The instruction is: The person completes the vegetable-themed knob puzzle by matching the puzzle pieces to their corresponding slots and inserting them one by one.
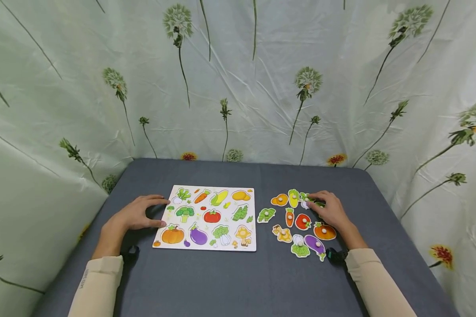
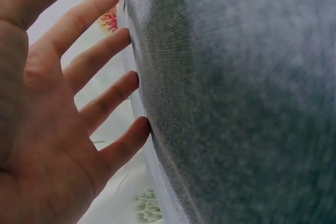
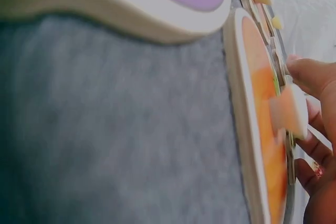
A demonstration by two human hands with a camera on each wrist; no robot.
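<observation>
A white vegetable puzzle board (image 1: 228, 226) lies flat, with vegetable pictures in all its spaces. My left hand (image 1: 136, 214) rests at its left edge, fingers and thumb spread; in the left wrist view the fingers (image 2: 100, 59) are straight and apart. To the right of the board lie knobbed vegetable pieces. My right hand (image 1: 329, 209) is over the upper right of this group, thumb and fingertips at the radish piece (image 1: 303, 204), pinching at its knob. The broccoli piece (image 1: 320, 204) is partly hidden under that hand. Near its wrist lie the pumpkin piece (image 1: 324, 231) and eggplant piece (image 1: 314, 245).
Other pieces lie close together: potato (image 1: 279, 200), corn (image 1: 293, 198), carrot (image 1: 289, 217), tomato (image 1: 303, 222), mushroom (image 1: 282, 234), cabbage (image 1: 300, 248) and a leafy green piece (image 1: 266, 215). A dark grey cloth covers the table (image 1: 222, 281). Behind hangs a flowered curtain (image 1: 238, 79).
</observation>
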